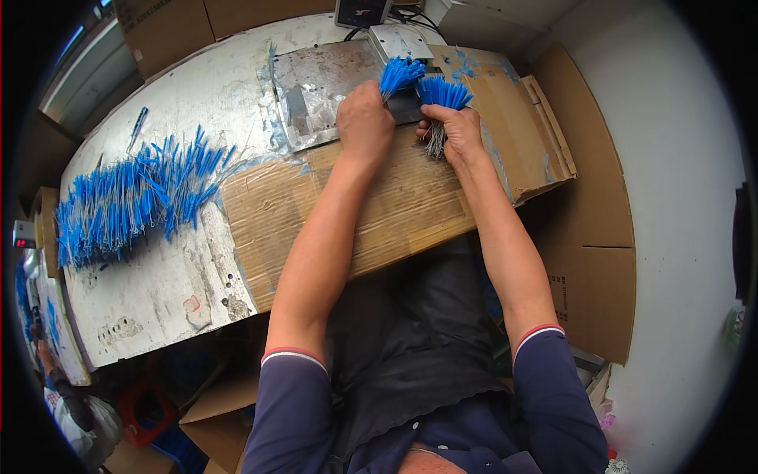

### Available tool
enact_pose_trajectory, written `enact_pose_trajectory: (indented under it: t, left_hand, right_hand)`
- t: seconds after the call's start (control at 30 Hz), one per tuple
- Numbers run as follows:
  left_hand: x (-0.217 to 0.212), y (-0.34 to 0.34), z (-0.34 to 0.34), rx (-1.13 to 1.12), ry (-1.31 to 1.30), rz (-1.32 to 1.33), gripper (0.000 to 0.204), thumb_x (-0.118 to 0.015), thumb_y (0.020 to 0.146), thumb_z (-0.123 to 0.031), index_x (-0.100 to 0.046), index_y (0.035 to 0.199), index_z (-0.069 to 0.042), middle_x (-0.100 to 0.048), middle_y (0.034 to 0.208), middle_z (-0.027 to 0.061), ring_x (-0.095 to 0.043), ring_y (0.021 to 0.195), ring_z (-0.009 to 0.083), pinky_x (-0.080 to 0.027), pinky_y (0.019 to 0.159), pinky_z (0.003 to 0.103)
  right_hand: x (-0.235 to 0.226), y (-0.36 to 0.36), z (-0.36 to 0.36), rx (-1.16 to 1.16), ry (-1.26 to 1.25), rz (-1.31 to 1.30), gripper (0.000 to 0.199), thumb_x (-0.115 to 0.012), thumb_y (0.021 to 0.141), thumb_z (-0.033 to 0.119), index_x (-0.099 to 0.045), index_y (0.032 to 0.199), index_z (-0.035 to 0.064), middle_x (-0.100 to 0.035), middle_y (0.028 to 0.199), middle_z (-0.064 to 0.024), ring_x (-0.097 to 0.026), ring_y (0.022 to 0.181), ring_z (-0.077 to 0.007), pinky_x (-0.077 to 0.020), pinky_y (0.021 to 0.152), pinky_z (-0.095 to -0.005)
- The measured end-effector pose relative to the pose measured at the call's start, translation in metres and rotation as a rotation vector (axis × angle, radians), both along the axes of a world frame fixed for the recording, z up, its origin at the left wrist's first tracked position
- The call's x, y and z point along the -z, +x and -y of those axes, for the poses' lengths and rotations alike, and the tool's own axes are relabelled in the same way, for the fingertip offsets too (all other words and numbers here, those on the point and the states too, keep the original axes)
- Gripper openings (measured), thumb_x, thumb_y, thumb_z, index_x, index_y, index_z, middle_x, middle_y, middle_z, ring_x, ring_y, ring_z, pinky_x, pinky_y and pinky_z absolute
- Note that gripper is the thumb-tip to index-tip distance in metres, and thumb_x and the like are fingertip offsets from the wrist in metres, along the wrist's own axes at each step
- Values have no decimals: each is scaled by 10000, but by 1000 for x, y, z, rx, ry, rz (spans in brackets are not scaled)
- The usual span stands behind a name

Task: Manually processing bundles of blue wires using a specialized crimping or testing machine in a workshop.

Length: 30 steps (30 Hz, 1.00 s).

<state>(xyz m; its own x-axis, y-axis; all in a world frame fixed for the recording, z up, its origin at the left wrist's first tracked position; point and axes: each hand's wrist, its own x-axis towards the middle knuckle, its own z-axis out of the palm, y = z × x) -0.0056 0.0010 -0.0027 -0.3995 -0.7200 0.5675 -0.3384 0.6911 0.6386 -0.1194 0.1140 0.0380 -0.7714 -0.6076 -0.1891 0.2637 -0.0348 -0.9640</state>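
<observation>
- Gripping a bundle of blue-tipped wires (400, 75) in my left hand (364, 122), fingers curled tight round it, near the top centre of the frame, with the blue ends fanning up toward a small grey machine (399, 41).
- My right hand (456, 133) pinches a second bundle (442, 93) just beside the first; its blue ends point up and its bare grey strands hang below my fingers.
- I judge the step in hand to be presenting the bundle ends at the machine, one handful per hand.
- The next move, as I see it, calls for keeping the ends level and packed so none slips out of the fist.
- A large loose heap of the same blue wires (130, 201) lies well apart, at the left of the frame.
- Both forearms rest over a worn sheet of cardboard (395, 205) laid on a scratched metal table (158, 292), with a duller metal plate (316, 91) above it.
- More cardboard (592, 237) lines the right side, and boxes sit under the table at lower left.
</observation>
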Motion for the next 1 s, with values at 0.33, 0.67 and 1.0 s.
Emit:
enact_pose_trajectory:
  t: [0.33,0.67,1.0]
  left_hand:
    - [-1,0,1,-147,31,26,96,-580,816,-23,-585,912,-29,-655,871,166,-641,843,368,-490,756,477]
    - [-3,2,2,-139,125,-90,107,-616,840,-35,-589,944,-36,-657,900,174,-632,880,394,-475,771,503]
    - [-1,1,4,-117,51,-32,84,-591,834,-35,-595,917,-43,-659,876,156,-622,884,363,-447,803,480]
  right_hand:
    - [3,-2,11,59,71,-10,95,-739,775,-42,-658,770,-91,-661,703,-154,-662,548,-216,-584,449,-333]
    - [-2,1,26,121,233,-89,125,-769,772,-50,-647,768,-77,-653,689,-145,-650,540,-205,-572,435,-321]
    - [1,-3,13,63,-9,45,119,-734,787,-8,-648,813,-87,-665,710,-157,-680,579,-243,-594,469,-343]
